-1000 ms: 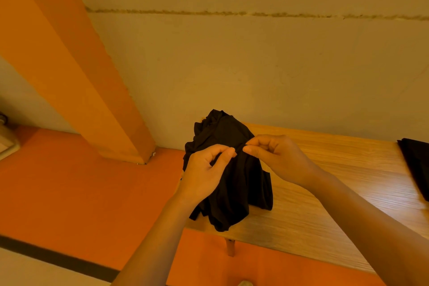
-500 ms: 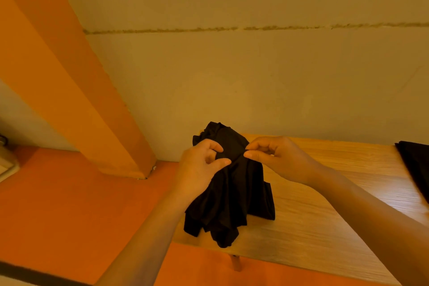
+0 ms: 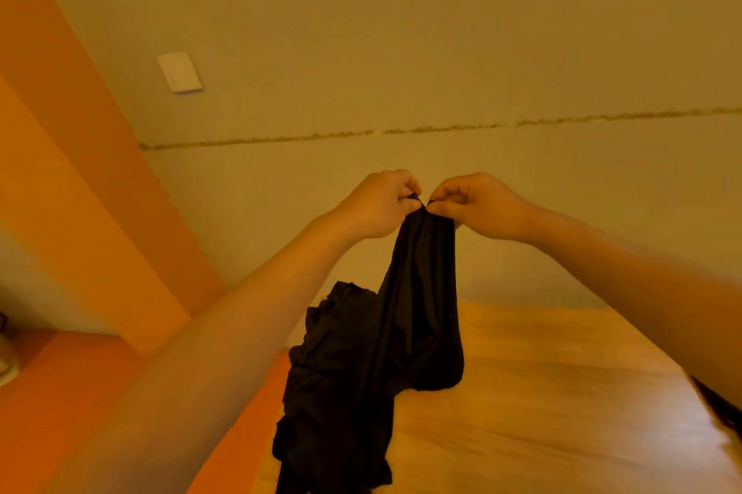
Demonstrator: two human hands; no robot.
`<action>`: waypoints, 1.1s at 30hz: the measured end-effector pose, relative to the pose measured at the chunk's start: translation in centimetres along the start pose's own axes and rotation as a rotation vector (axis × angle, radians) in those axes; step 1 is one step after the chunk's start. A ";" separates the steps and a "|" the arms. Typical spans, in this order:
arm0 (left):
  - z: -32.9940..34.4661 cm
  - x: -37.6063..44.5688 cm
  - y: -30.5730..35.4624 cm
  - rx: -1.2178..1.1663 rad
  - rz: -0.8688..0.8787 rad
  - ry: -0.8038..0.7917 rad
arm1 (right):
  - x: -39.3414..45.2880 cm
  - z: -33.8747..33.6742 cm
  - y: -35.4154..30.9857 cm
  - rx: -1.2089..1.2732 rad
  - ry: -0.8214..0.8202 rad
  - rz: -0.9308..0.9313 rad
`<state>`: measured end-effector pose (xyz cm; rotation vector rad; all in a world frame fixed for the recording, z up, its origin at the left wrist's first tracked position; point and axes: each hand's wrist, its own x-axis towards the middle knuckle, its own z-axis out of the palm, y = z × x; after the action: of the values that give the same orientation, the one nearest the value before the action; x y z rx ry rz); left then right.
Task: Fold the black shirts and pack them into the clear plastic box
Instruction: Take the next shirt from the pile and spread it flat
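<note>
Head view, wide and tilted up toward the wall. Left hand (image 3: 377,204) and right hand (image 3: 478,206) raised side by side, nearly touching, each curled tight and pinching the top edge of a black shirt (image 3: 417,317) between thumb and fingertips. Held high, most likely to let the cloth drop under its own weight and shake out of its bunched state before any folding. Pinches set close together, probably to find one seam or the collar first and then slide apart along the edge. Cloth hanging in a narrow twisted column, lower part crumpled and trailing past the near-left corner of the wooden counter (image 3: 562,393), over the orange floor (image 3: 80,393); cannot tell whether the bottom rests on the counter edge. Dark strip of more black cloth (image 3: 718,403) at the far right, just under the right forearm, possibly another shirt awaiting its turn. Clear plastic box out of sight. Folding not yet begun on this piece; spreading flat on the counter the likely need.
</note>
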<state>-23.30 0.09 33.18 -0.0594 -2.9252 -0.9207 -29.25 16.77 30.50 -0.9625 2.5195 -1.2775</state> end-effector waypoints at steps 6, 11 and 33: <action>-4.0 7.6 8.5 0.104 0.005 0.205 | 3.3 -12.7 -0.5 -0.103 0.189 -0.059; -6.7 12.7 13.0 0.025 -0.006 0.373 | 3.6 -23.5 0.9 -0.118 0.352 -0.070; -3.8 18.8 11.3 -0.385 -0.188 0.473 | -1.2 -42.9 20.2 -0.027 0.517 0.175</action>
<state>-41.17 7.41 44.28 0.3646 -2.3204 -1.3042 -55.36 54.81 41.57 -0.4349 2.9155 -1.6024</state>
